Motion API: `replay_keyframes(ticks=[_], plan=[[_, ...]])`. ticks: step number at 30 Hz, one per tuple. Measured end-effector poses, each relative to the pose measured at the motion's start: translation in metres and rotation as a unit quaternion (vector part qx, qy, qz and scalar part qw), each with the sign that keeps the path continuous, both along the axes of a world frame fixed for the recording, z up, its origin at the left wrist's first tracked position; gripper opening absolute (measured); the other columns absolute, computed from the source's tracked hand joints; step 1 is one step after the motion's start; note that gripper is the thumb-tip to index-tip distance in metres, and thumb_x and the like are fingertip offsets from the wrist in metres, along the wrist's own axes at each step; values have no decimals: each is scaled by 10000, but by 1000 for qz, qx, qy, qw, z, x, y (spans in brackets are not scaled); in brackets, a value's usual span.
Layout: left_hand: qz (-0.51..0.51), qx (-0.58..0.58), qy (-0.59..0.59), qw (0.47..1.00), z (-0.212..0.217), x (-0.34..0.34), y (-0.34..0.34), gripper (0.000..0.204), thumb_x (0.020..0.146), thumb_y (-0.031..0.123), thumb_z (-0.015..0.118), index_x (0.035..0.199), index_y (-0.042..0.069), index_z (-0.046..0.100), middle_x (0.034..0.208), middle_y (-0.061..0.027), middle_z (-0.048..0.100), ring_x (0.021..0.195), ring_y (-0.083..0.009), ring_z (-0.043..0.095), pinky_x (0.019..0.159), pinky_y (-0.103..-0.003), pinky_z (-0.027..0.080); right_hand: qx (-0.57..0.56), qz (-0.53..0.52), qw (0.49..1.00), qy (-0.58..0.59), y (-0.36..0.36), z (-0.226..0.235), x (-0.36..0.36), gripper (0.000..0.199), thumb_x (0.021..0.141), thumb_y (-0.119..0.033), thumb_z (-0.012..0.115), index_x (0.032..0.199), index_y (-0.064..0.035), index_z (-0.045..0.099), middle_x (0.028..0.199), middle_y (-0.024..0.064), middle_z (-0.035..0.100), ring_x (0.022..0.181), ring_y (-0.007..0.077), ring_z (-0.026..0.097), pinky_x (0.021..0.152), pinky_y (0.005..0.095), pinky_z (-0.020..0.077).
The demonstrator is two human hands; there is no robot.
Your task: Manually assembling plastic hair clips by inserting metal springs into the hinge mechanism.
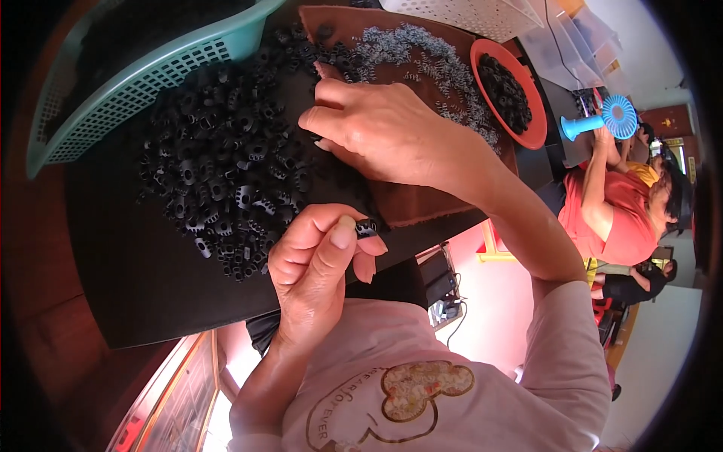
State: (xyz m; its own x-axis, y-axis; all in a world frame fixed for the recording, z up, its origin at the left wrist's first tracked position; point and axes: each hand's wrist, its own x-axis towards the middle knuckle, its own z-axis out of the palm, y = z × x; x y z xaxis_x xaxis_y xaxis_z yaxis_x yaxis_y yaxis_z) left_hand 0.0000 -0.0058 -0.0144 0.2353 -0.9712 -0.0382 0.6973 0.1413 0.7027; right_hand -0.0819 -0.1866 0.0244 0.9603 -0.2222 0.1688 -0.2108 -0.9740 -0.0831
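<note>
Left hand [310, 267]: small black part [367, 229] sits pinched at fingertips, beside thumb tip. Right hand [380, 134]: fingers curl near black pile [222, 158]; grip cannot be told.

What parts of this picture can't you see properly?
All in the head view:
- Small black plastic piece: partly covered by the left hand.
- Right hand: its own back and fingers hide whether it grips anything.
- Green perforated plastic basket: cut off by the upper edge, and too dark inside to make out its contents.
- Tiny grey coil-shaped pieces on the reddish-brown fabric mat: too small to count.
</note>
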Motion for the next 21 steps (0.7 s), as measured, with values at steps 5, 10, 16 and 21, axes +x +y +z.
replay_keyframes(ticks=[5, 10, 16, 21], plan=[[2, 1, -3, 1000, 0, 0, 1, 215, 1001, 165, 550, 1085, -26, 601, 831, -104, 686, 609, -88, 536, 591, -233, 459, -16, 7, 1000, 1, 0, 3, 2, 89, 801, -106, 635, 839, -33, 602, 862, 68, 560, 790, 256, 656, 563, 380, 539], [7, -8, -9, 1000, -2, -2, 0, 222, 1006, 168, 540, 1082, -33, 599, 829, -106, 684, 597, -93, 535, 580, -232, 459, -7, 0, 999, 33, 0, 6, 3, 110, 790, -81, 635, 875, -22, 600, 891, 100, 574, 802, 269, 659, 574, 384, 548], [27, -12, -20, 999, -2, -3, -2, 240, 1015, 202, 528, 1051, -28, 587, 801, -105, 668, 567, -107, 530, 559, -237, 456, 65, 8, 997, -31, 1, -2, 1, 140, 763, -32, 657, 887, -12, 594, 912, 112, 615, 804, 315, 655, 694, 412, 557], [49, -3, -1, 999, -2, -2, -6, 273, 1025, 246, 505, 1063, -19, 558, 786, -116, 660, 543, -117, 527, 535, -252, 462, 285, 4, 945, -162, 11, 15, -19, 122, 818, -54, 675, 882, -19, 576, 878, 94, 614, 748, 293, 619, 704, 370, 519]])
